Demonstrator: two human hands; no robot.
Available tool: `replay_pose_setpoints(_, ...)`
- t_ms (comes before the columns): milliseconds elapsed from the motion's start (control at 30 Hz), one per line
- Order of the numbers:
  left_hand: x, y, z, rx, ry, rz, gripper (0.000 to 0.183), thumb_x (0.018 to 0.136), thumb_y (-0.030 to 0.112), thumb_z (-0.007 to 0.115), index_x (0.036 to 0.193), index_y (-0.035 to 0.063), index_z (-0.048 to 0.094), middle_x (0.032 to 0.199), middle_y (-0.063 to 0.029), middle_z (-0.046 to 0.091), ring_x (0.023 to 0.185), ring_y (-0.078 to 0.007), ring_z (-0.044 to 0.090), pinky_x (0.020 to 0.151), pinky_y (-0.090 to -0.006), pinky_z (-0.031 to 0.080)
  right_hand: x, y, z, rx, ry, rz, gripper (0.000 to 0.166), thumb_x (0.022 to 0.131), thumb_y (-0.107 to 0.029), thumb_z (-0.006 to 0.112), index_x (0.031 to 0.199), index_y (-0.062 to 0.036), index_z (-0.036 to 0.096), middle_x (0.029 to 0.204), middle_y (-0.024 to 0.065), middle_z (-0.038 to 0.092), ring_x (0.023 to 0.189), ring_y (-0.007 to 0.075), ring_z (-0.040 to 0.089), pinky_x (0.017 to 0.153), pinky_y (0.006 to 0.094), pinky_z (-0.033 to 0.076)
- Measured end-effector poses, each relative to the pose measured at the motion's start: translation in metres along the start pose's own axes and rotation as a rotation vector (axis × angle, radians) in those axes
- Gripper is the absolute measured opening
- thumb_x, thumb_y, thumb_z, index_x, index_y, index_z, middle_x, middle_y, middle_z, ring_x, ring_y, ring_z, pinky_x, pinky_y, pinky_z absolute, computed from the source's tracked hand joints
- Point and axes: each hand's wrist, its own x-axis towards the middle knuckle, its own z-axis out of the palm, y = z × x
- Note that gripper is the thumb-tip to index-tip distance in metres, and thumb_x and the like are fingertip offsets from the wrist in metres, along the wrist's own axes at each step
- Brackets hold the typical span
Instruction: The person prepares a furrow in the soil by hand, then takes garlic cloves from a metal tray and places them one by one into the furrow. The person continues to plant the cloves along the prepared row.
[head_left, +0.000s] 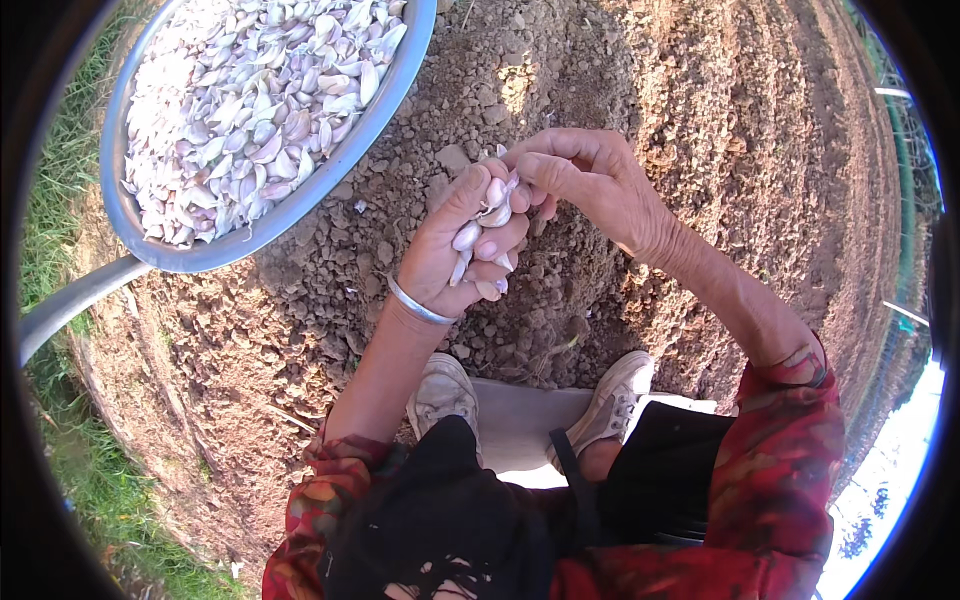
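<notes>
Several unpeeled garlic cloves (466, 235) rest in the curled palm of my left hand (439, 259), which wears a silver bangle (420, 302) at the wrist. My right hand (592, 184) meets it at the fingertips, thumb and forefinger pinched at the tip of a clove (512, 182) by the left fingers. Part of that clove is hidden by the fingers. To the upper left stands a wide metal basin (330, 176) heaped with loose garlic cloves (247, 127). Both hands are over crumbly brown soil (555, 300).
A metal pole or handle (82, 300) reaches from the left edge to below the basin. Grass (97, 480) borders the soil on the left. Furrowed soil (765, 150) stretches to the right. My canvas shoes (446, 394) are beside a pale flat board or slab (529, 416).
</notes>
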Motion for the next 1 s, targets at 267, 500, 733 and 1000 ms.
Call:
replay_pose_setpoints(267, -0.035, -0.028, -0.04, -0.142, 0.06, -0.129, 0.02, 0.095, 0.03, 0.049, 0.096, 0.0095, 0.049, 0.089, -0.0058, 0.049, 0.055, -0.0033, 0.039, 0.035, -0.0135, 0.024, 0.012, 0.055, 0.004, 0.083, 0.233, 0.17, 0.018, 0.085, -0.016, 0.056, 0.088, 0.0012, 0.062, 0.077, 0.0066, 0.06, 0.065, 0.0141, 0.057, 0.059, 0.0275, 0.047)
replay_pose_setpoints(500, -0.049, -0.056, -0.044, -0.19, 0.139, -0.218, 0.019, 0.095, 0.028, 0.05, 0.094, 0.0097, 0.046, 0.087, -0.0041, 0.045, 0.053, -0.0023, 0.037, 0.035, -0.0134, 0.023, 0.058, 0.093, 0.026, -0.611, 0.366, -0.213, 0.014, 0.076, -0.012, 0.064, 0.084, -0.0013, 0.061, 0.078, 0.0168, 0.061, 0.073, 0.0299, 0.062, 0.066, 0.0391, 0.05)
replay_pose_setpoints(733, -0.04, -0.044, -0.041, -0.153, 0.086, -0.157, 0.019, 0.095, 0.029, 0.05, 0.096, 0.0097, 0.049, 0.089, -0.0056, 0.048, 0.054, -0.0033, 0.038, 0.036, -0.0138, 0.025, 0.065, 0.11, 0.031, -0.507, 0.422, -0.194, 0.013, 0.08, -0.011, 0.064, 0.086, 0.0009, 0.061, 0.075, 0.013, 0.064, 0.063, 0.0201, 0.063, 0.057, 0.0341, 0.049)
replay_pose_setpoints(1000, -0.042, -0.042, -0.042, -0.123, 0.102, -0.138, 0.022, 0.094, 0.032, 0.051, 0.094, 0.0104, 0.05, 0.089, -0.0057, 0.049, 0.055, -0.0031, 0.038, 0.035, -0.0142, 0.024, 0.037, 0.099, -0.029, -0.495, 0.457, -0.043, 0.009, 0.085, -0.009, 0.056, 0.09, -0.0013, 0.056, 0.073, 0.0127, 0.064, 0.065, 0.0222, 0.063, 0.062, 0.037, 0.05)
